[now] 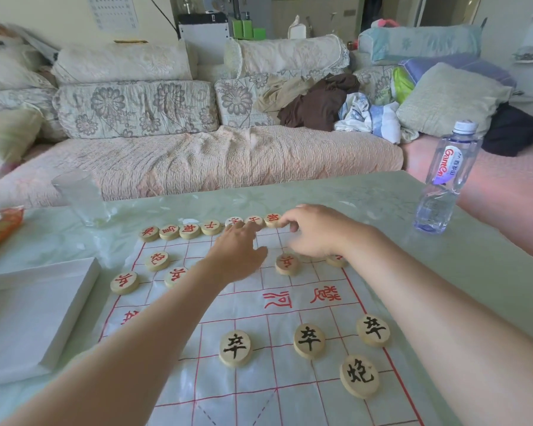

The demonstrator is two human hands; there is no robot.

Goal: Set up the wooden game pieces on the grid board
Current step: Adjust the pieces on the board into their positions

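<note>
A white plastic grid board (250, 305) with red lines lies on the table. Round wooden pieces with red characters form a row (179, 231) along its far edge, and others (124, 282) stand on the far half. Black-character pieces (235, 347) stand on the near half. My left hand (239, 252) reaches over the far half with fingers stretched toward a piece (234, 222) in the far row. My right hand (313, 230) has its fingers curled at the far row, pinching the rightmost piece (273, 219). A red piece (286, 263) lies just below it.
A water bottle (446, 176) stands at the table's right. A clear glass (80, 196) stands at the back left, and an orange packet (0, 226) lies at the left edge. A white box lid (34, 309) lies left of the board. A sofa with cushions is behind.
</note>
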